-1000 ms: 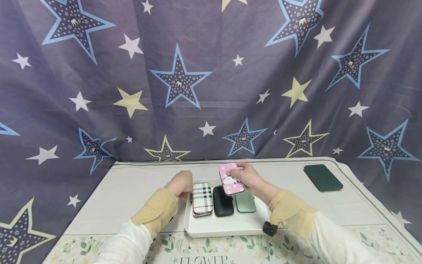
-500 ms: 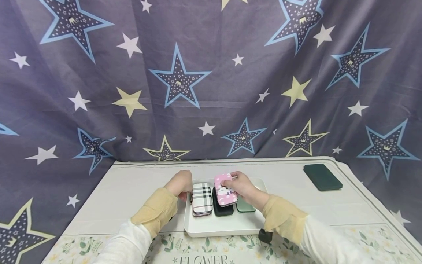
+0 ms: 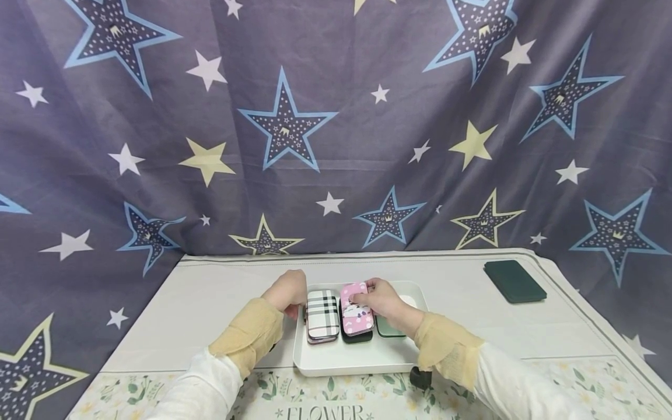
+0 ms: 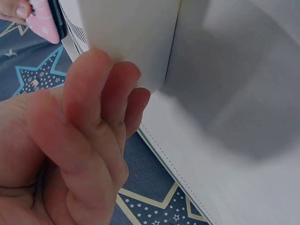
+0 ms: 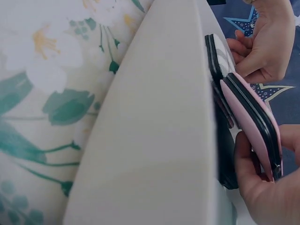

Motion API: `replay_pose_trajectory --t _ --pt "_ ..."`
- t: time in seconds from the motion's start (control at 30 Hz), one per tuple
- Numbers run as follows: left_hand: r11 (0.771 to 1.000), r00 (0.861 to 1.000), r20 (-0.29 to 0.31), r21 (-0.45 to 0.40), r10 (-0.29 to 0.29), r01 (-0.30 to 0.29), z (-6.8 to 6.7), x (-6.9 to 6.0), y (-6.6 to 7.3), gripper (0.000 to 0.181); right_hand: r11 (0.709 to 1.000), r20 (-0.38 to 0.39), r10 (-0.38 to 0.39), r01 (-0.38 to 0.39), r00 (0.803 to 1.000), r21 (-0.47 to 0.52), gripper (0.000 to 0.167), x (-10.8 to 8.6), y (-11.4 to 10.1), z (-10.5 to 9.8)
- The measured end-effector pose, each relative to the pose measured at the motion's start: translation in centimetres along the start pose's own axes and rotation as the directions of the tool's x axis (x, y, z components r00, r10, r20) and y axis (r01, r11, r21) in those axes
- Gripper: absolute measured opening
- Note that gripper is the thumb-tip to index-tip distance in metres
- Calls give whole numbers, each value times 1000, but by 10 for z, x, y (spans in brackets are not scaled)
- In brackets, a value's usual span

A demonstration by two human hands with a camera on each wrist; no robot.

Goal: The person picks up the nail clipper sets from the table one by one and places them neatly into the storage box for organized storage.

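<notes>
My right hand [image 3: 387, 303] pinches a pink polka-dot zip case [image 3: 357, 318], thumb on its printed face. In the head view the pink case lies over a black case [image 3: 362, 337] in the white tray [image 3: 357, 364]; whether they touch cannot be told. In the right wrist view its dark zipped edge shows, tilted. My left hand [image 3: 287, 291] holds the tray's left wall, with its fingertips [image 4: 91, 58] against the outer side. Just inside that wall, a white plaid case [image 3: 322, 315] lies on another case. Partly behind my right hand sits a green case [image 3: 389, 328].
A dark green flat case [image 3: 514, 282] lies on the table at the right. The table's front part has a flower-print cover [image 3: 593, 376]. Behind the table hangs a star-print curtain [image 3: 336, 146].
My right hand has moved the pink case left and down, from above the gap between the black and green cases to over the black case. My left hand has stayed put.
</notes>
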State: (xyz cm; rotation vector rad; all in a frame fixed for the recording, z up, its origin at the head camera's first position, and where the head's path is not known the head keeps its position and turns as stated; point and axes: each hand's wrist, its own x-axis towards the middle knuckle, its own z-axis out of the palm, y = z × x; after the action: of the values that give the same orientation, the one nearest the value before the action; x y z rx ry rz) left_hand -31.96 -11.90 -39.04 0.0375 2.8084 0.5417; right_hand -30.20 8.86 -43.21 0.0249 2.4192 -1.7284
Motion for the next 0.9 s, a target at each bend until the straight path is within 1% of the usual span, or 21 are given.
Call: replay_pose_trajectory --t 0.1,0.27,0.4,0.53,0.67,0.8,0.9 --pt "1000 1000 2 3 0 0 0 0 0 20 996 -19 -18 16 1000 -88 44 1 0 -1" --pt "1000 1000 4 22 -2 2 0 1 0 16 977 -50 -49 38 998 -212 45 4 0 1" --pt "999 1000 2 47 -1 1 -1 0 -1 8 965 -51 -61 46 997 -257 47 4 -2 2" --pt "998 1000 -1 62 9 -9 0 1 -2 6 955 -48 -77 60 996 -291 49 4 -3 2" --pt "999 1000 -6 40 14 -14 0 1 -1 11 937 -41 -97 77 994 -341 49 4 -4 1" --pt "1000 1000 -8 9 19 -19 0 -1 0 17 933 -12 -99 89 995 -350 50 3 -4 -2" --pt "1000 1000 -7 -1 15 -15 -1 -2 0 16 926 4 -103 97 995 -365 52 3 -2 -4"
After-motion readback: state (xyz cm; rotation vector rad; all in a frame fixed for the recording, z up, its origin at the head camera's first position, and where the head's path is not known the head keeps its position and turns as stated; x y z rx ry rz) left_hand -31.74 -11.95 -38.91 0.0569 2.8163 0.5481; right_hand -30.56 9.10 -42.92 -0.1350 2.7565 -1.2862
